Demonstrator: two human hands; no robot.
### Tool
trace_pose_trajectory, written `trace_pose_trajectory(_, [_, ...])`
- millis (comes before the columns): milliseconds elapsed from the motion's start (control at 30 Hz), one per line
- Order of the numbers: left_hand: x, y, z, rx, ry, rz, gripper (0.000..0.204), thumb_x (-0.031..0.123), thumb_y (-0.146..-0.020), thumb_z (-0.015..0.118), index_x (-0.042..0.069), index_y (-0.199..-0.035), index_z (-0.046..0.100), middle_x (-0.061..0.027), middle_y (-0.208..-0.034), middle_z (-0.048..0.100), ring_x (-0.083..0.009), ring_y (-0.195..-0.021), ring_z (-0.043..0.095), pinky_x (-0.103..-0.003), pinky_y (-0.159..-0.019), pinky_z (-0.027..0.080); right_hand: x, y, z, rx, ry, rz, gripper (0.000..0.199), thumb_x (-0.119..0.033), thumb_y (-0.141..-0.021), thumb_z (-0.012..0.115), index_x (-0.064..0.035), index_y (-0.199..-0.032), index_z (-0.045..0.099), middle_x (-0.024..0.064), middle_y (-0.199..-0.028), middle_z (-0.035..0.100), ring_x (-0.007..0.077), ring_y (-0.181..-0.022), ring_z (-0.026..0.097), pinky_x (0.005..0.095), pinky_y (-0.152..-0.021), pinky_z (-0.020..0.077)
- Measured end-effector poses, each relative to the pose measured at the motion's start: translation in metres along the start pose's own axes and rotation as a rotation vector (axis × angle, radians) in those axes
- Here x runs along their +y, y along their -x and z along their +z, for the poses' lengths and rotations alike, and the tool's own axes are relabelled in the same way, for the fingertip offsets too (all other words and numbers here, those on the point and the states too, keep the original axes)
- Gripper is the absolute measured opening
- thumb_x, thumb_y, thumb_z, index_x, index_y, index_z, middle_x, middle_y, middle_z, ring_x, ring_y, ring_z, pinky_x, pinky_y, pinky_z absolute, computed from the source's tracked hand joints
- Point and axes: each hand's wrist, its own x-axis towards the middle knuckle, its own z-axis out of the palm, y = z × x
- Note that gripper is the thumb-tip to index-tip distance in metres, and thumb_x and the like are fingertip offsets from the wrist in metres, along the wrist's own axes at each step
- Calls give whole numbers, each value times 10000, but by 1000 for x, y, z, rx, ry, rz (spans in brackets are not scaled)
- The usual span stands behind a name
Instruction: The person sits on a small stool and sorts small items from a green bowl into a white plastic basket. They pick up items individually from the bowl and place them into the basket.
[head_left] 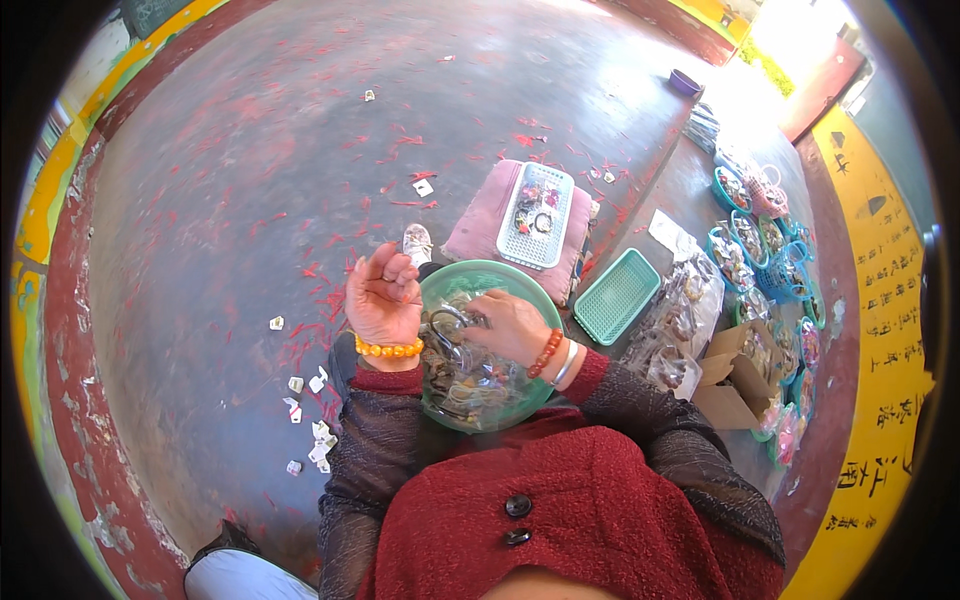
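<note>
A round green plastic basin [519, 281] rests on my lap, filled with several small metal and bead pieces. My left hand [382, 295] is raised at the basin's left rim, fingers curled around something small that I cannot make out; an orange bead bracelet circles its wrist. My right hand [511, 326] reaches into the basin from the right, its fingers pinching a metal ring-like piece [447, 322] among the contents. That wrist wears a red bead bracelet and a pale bangle.
A pink cushion [482, 217] with a white perforated tray [538, 215] of trinkets lies ahead. A green mesh basket [617, 295] sits right of it, then bags, a cardboard box [733, 385] and blue baskets [782, 270]. Paper scraps [312, 420] dot the grey floor.
</note>
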Motion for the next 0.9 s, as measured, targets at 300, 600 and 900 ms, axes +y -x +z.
trace_pose_trajectory(300, [-5, 4, 7, 70, -112, 2, 348, 290, -864, 513, 0, -1019, 625, -117, -826, 657, -218, -716, 602, -238, -529, 420, -1, -10, 14, -52, -321, 218, 192, -199, -727, 667, -18, -739, 605, 67, -695, 574, 200, -633, 560, 320, -588, 447])
trace_pose_trajectory(600, [-29, 5, 19, 130, -693, -106, 314, 267, -880, 546, 10, -1055, 592, -81, -948, 647, -141, -840, 603, -227, -610, 434, 6, 4, -35, 35, -1184, 599, 54, -108, -806, 643, -70, -820, 608, -34, -686, 592, 4, -499, 448, 143, -415, 308])
trace_pose_trajectory(900, [-51, 8, 25, 23, -870, -183, 288, 219, -851, 615, 28, -1066, 594, -20, -932, 638, -44, -752, 538, -171, -603, 403, 10, 9, -33, 100, -1138, 443, 57, -82, -820, 628, -37, -850, 612, -21, -737, 606, 17, -585, 500, 149, -495, 377])
